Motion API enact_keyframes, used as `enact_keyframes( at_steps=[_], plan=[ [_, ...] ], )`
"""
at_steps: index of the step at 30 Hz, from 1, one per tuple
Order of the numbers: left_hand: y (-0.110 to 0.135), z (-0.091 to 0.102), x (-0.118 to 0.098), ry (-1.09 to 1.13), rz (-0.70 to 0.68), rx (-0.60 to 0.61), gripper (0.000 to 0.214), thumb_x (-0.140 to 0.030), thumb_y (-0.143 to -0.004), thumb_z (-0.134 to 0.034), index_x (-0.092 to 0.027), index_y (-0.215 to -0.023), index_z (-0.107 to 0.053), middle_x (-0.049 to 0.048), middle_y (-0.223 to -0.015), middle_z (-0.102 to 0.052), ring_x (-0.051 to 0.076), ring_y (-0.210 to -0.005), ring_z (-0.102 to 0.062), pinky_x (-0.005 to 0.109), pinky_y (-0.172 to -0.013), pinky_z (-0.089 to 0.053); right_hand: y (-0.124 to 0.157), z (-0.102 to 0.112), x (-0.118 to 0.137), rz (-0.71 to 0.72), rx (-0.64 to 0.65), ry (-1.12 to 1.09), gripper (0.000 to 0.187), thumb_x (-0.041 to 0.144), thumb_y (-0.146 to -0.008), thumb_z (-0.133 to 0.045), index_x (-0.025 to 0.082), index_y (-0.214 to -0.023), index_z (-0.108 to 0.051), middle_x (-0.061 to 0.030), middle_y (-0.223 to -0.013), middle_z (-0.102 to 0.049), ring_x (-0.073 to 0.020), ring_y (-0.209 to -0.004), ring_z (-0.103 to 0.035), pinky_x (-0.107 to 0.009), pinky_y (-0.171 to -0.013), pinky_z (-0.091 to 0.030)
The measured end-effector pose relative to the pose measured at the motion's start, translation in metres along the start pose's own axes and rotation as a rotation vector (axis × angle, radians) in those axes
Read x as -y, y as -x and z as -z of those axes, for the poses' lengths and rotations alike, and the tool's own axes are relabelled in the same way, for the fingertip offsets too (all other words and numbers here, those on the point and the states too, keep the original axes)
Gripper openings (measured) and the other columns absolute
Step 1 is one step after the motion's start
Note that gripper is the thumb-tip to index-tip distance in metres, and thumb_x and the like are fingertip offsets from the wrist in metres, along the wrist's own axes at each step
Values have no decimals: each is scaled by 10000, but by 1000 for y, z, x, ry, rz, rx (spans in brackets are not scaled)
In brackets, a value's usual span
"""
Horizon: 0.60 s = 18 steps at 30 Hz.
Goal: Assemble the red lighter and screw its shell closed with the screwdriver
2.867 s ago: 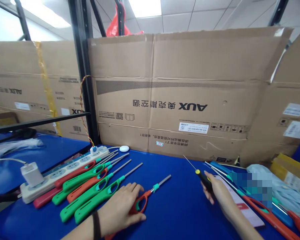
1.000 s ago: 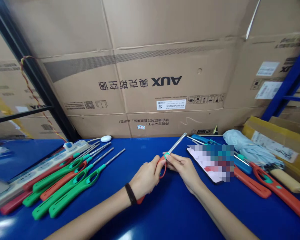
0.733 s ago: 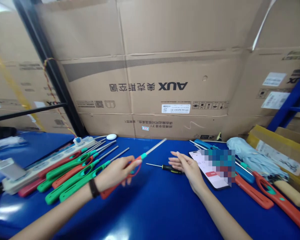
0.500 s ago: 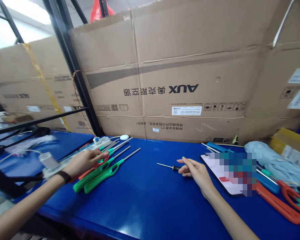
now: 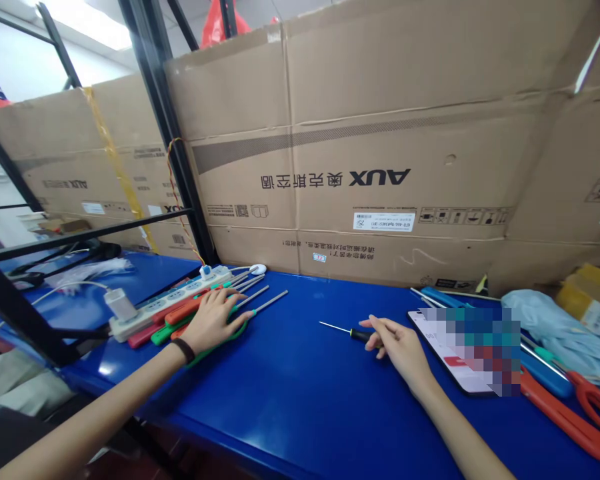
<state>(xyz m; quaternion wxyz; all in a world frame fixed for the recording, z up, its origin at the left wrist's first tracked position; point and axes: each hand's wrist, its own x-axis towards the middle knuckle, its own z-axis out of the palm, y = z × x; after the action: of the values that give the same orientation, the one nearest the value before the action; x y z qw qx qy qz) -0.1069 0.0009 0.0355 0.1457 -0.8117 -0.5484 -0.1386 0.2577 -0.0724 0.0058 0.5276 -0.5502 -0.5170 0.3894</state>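
Note:
In the head view my left hand (image 5: 213,317) lies palm down with its fingers spread over a row of long-necked lighters. It covers most of a green lighter (image 5: 207,353); an orange lighter (image 5: 184,311) shows beside it. The metal tubes of several lighters point to the back right from under my fingers. In my right hand (image 5: 400,350) is a small screwdriver (image 5: 357,334), its black and yellow handle pinched in the fingers. Its thin shaft points left, just above or on the blue table.
A white power strip (image 5: 180,289) with a plugged-in charger (image 5: 121,304) runs along the left. A phone (image 5: 447,357), partly blurred, lies right of my right hand, near another orange lighter (image 5: 570,417) and a pale blue plastic bag (image 5: 555,333). Large cardboard (image 5: 350,133) stands behind the table (image 5: 300,400).
My left hand has moved right across the lighters, its fingers now spread flat over the green one. The right hand keeps the screwdriver in nearly the same pose. The view has shifted slightly left.

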Motion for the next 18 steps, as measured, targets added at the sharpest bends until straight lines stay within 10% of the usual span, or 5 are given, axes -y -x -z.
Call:
enact_keyframes(
  at_steps=[5,12,18],
  plan=[
    [6,-20,2,88,26,109,764,-695,-797,-400,-148,-1329,-437,155,-1352,-447,321,-1265,-398,438,-1050,-309,2,-1,0,53,-17,191,470,586,-814,-471,182,-838,-711,-47,-625,-656,-167,-529,-572,-281,-511,-472],
    [4,-24,-7,64,114,254,785,-722,-785,-375,-227,-1394,-378,120,-1425,-401,352,-1360,-238,508,-1082,-215,3,1,-8,446,90,701,367,407,-814,-557,270,-1154,-583,-61,-1148,-614,-256,-1101,-524,-417,-930,-420],
    [15,-16,-23,98,-21,74,543,-601,-826,-463,-206,-1176,-596,150,-1391,-422,365,-1320,-307,541,-1065,-226,1,2,-19,392,93,871,312,397,-858,-487,228,-1107,-574,-84,-1037,-617,-265,-963,-561,-417,-814,-454]
  ],
)
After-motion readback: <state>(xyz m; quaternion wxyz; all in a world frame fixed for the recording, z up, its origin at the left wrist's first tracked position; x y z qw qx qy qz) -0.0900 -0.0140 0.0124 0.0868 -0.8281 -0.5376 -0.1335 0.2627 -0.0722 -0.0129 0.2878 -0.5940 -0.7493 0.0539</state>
